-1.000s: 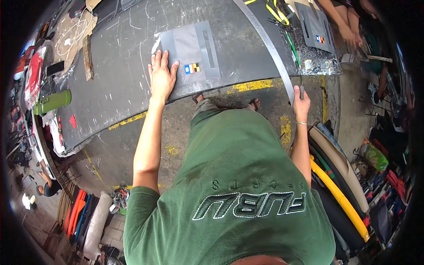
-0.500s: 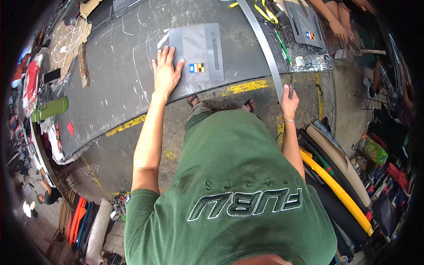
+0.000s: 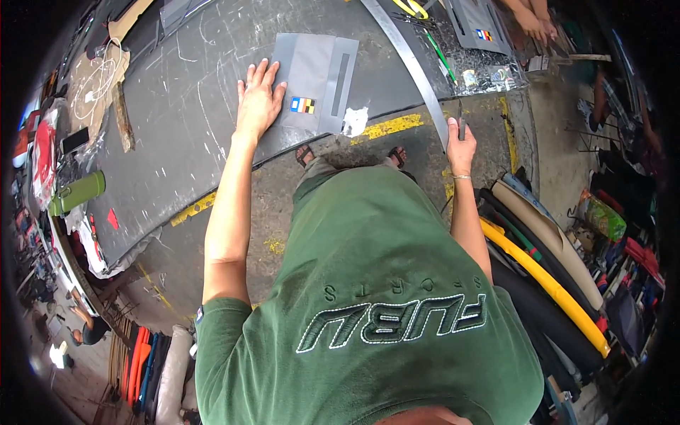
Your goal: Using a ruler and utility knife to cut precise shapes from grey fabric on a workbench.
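Against one grey rectangular fabric panel (image 3: pixel 309 64), my left hand (image 3: pixel 259 103) lies spread on the scratched black table (image 3: pixel 177 127); my right hand (image 3: pixel 462 152) grips one long silver strip (image 3: pixel 412 64) and one slim dark tool (image 3: pixel 462 128), perhaps a knife. Farther right: a second grey panel (image 3: pixel 478 15), then concrete floor (image 3: pixel 556 149).

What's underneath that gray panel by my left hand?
The gray panel lies on the dark worktable; something white shows at its lower-right corner. The panel covers anything else beneath.
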Tool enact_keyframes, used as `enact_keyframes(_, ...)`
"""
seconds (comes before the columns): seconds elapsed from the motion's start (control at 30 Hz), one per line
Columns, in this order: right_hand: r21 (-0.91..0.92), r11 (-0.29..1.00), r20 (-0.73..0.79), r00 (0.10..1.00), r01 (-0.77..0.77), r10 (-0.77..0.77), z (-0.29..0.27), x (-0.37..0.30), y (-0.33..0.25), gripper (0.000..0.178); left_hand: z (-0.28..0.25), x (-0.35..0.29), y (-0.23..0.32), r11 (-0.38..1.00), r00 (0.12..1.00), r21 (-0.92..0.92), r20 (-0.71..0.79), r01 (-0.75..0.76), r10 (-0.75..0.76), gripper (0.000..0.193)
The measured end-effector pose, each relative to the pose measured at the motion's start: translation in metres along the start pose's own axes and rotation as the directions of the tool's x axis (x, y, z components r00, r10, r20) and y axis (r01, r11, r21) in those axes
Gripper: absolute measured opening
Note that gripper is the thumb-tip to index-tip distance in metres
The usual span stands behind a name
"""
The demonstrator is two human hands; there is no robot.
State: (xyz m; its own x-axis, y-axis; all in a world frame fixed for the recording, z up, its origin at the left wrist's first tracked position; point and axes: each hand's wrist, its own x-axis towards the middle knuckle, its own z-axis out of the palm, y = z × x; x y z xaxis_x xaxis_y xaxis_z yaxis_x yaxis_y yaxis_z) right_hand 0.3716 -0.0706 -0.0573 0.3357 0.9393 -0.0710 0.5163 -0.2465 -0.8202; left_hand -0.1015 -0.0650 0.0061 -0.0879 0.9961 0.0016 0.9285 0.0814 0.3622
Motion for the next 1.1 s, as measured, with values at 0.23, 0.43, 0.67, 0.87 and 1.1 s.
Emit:
enact_keyframes(0.23, -0.045, 0.999, 0.006, 1.0, -0.01, 0.01, -0.002, 0.002, 0.003, 0.037, 0.001, -0.001, 0.002, 1.0, 1.0, 0.027, -0.015, 0.003, -0.003, 0.055)
enact_keyframes(0.43, -0.047, 0.999, 0.006, 1.0, -0.002, 0.002, -0.003, 0.002, -0.001, 0.038, 0.002, -0.004, 0.002, 0.997, 0.997, 0.072, -0.078, -0.004, 0.01, 0.054)
enact_keyframes(0.67, -0.029, 0.999, -0.031, 0.999, 0.025, -0.026, -0.005, 0.002, -0.001, 0.038, -0.013, -0.01, 0.03, 0.985, 0.987, 0.068, -0.045, 0.156, -0.153, 0.055)
enact_keyframes(0.87, -0.056, 0.998, -0.007, 1.0, 0.005, -0.006, -0.01, 0.002, -0.005, 0.04, 0.005, -0.016, 0.018, 0.995, 0.97, 0.088, -0.24, 0.056, -0.033, 0.057)
enact_keyframes(1.1, -0.136, 0.99, 0.113, 0.993, -0.022, 0.038, -0.028, 0.009, -0.02, 0.034, -0.012, -0.023, 0.023, 0.999, 0.968, -0.019, -0.247, 0.033, -0.037, 0.055)
